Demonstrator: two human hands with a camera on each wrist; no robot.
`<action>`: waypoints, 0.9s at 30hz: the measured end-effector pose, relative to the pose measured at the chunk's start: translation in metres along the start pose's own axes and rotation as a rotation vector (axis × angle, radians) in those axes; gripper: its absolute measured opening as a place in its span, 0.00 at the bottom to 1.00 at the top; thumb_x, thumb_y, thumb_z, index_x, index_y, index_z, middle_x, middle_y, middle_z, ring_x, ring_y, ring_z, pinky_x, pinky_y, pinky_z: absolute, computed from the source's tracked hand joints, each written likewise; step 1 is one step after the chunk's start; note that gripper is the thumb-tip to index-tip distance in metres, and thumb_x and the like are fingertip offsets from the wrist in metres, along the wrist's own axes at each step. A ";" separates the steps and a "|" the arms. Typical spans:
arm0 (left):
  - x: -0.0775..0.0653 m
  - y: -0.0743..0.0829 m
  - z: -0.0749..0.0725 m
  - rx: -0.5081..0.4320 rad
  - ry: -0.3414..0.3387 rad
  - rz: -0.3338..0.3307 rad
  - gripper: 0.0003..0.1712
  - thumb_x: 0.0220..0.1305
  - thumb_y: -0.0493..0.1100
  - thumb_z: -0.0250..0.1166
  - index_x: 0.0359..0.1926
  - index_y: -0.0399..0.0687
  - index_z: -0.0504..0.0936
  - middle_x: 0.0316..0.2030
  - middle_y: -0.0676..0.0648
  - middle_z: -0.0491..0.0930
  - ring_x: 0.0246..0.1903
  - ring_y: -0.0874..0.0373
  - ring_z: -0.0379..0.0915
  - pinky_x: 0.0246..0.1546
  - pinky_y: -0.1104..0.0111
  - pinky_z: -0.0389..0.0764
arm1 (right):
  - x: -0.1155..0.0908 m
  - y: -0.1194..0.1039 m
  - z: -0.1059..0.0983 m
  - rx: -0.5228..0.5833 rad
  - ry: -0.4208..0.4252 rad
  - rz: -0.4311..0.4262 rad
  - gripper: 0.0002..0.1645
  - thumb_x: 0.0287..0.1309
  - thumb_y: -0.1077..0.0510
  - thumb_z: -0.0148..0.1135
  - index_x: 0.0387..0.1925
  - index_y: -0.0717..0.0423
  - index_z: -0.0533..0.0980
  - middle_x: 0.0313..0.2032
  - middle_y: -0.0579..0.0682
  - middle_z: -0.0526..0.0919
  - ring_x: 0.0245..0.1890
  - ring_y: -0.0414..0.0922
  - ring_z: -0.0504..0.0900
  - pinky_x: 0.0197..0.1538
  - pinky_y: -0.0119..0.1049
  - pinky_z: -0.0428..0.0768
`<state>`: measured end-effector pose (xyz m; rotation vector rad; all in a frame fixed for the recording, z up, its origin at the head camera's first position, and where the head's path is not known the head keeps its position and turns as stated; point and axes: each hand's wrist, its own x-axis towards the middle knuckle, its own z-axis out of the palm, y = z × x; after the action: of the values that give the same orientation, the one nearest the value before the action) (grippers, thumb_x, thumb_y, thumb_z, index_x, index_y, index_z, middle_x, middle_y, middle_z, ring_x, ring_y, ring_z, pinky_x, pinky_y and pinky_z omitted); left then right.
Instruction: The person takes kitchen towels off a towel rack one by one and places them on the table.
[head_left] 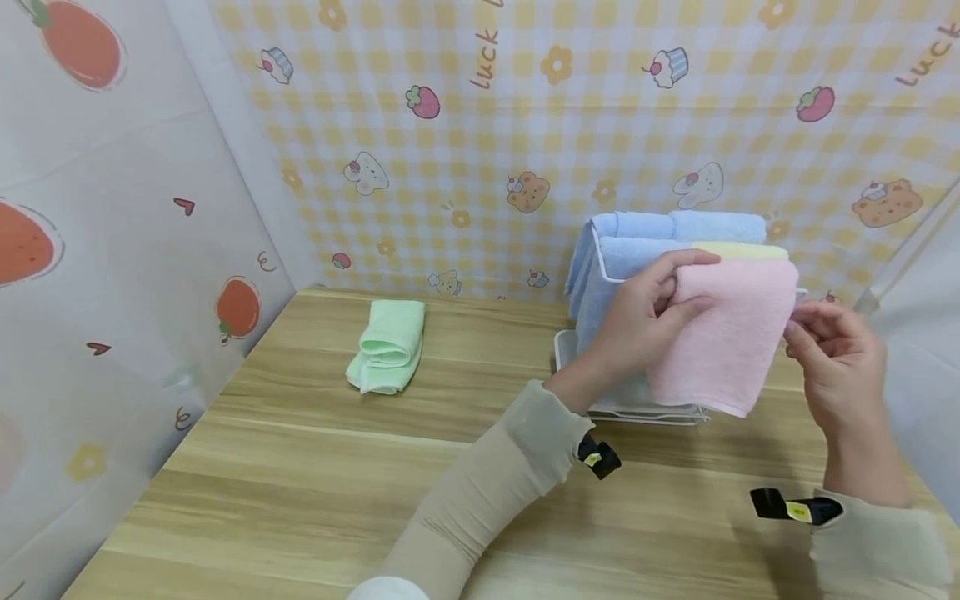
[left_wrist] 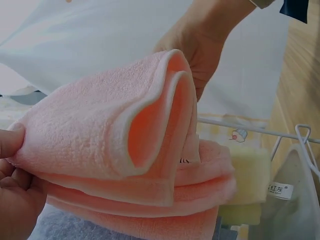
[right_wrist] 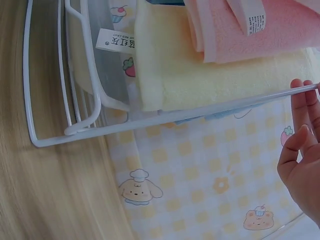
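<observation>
A folded pink towel is at the front of a white wire rack. My left hand pinches the towel's upper left side between thumb and fingers. In the left wrist view, the folded layers of the towel fan open beside the left thumb. At the rack's right side, my right hand has its fingertips curled at the white wire, with the thumb lower down. Behind the pink towel hang a yellow towel and blue towels; the pink towel partly hides them.
A folded green towel lies alone on the wooden table, left of the rack. A patterned checked cloth forms the back wall close behind the rack. A white side wall stands near my right hand.
</observation>
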<state>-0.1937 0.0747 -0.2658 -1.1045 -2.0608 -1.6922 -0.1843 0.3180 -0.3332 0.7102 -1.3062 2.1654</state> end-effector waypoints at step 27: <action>-0.012 0.009 -0.040 -0.242 0.076 0.025 0.21 0.66 0.28 0.62 0.59 0.32 0.73 0.32 0.31 0.82 0.19 0.65 0.67 0.19 0.74 0.70 | -0.005 0.008 0.005 0.068 0.001 -0.032 0.17 0.58 0.88 0.42 0.47 0.87 0.69 0.36 0.65 0.84 0.35 0.54 0.86 0.32 0.30 0.81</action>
<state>-0.1898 0.0331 -0.2546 -1.1100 -1.8243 -1.9791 -0.1854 0.3098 -0.3399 0.7512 -1.2175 2.1927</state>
